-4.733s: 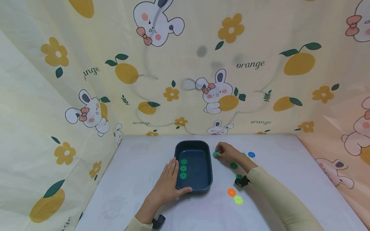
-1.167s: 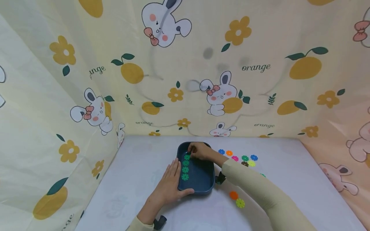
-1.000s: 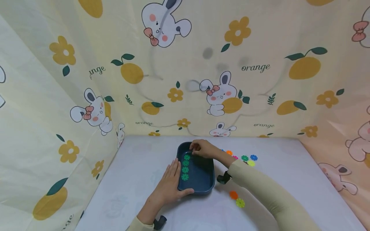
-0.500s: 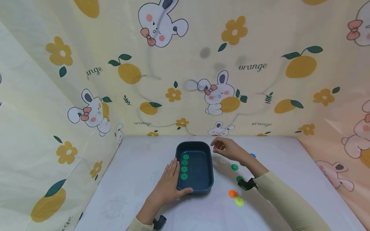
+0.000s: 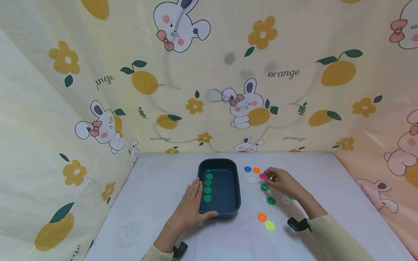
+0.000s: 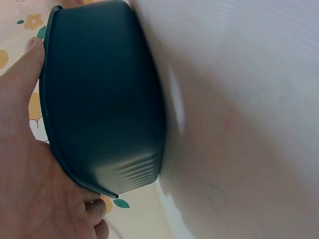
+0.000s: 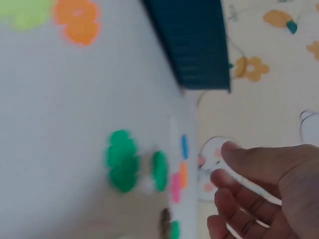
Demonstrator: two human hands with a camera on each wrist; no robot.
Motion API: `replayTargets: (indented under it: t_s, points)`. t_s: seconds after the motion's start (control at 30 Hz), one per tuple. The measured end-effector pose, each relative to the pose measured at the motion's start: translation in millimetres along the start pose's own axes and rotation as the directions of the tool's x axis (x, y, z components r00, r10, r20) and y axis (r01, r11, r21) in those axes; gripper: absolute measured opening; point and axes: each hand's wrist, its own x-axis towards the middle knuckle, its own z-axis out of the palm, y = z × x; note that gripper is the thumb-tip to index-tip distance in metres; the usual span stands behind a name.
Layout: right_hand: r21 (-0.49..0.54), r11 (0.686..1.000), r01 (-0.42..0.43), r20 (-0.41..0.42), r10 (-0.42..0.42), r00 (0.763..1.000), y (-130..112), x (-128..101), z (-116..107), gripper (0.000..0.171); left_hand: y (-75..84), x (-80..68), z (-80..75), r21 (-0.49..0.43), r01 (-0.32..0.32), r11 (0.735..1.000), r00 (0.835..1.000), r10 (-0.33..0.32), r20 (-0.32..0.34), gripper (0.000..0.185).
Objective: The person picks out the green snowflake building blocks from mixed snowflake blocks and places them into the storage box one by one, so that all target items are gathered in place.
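1. Pictured: a sorting job mid-stride. Four green flower discs (image 5: 208, 187) lined up along the 9 o'clock wall inside the dark blue tray (image 5: 233, 203); judged about halfway, with loose green discs yet to be collected.

2. Left hand (image 5: 189, 208) flat against the tray's 9 o'clock side, fingers straight along the rim (image 6: 30, 69), thumb hooked across the near corner at 6 o'clock, bracing rather than gripping.

3. Right hand (image 5: 281, 180) poised at 3 o'clock of the tray, above the scattered pieces, fingertips (image 7: 234, 154) loosely curled and apparently holding nothing; wrist view too blurred for certainty.

4. Nearest to those fingertips: a pink disc (image 5: 262, 176) and a green disc (image 5: 264, 187) just below it; another green disc (image 5: 270, 201) toward 5 o'clock.

5. Likely next move: a light pinch on the thin edge of a green piece, lifted clear of its neighbours.

6. Tray: smooth, matte plastic, rounded corners, ribbed at one end. Discs: flat, thin, notched like petals, bright plastic, including orange (image 5: 261, 217) and yellow-green (image 5: 269, 226) at 5 o'clock. Table (image 5: 156, 188): pale, smooth sheet.
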Motion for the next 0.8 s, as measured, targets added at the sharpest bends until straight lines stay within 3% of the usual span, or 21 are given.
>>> replayTargets:
  t_s: [0.23,0.47,0.67,0.8]
  points:
    - [0.008,0.990,-0.143,-0.007,0.143,0.990,21,-7,14,0.029,-1.3,0.6,1.2,0.004,-0.005,1.000,1.000,0.005,-0.002,0.127]
    - [-0.017,0.966,-0.259,-0.015,0.259,0.966,23,-1,29,0.034,-1.4,0.5,1.4,-0.009,-0.011,1.000,1.000,0.010,-0.014,0.127]
    - [-0.003,0.967,-0.256,-0.013,0.255,0.967,17,2,33,0.036,-0.4,-0.9,-0.1,0.000,0.003,1.000,1.000,-0.003,-0.004,0.128]
    - [0.013,0.978,-0.206,-0.004,0.206,0.978,11,2,31,0.026,0.7,-1.7,-2.0,-0.003,-0.001,1.000,1.000,0.001,-0.002,0.127]
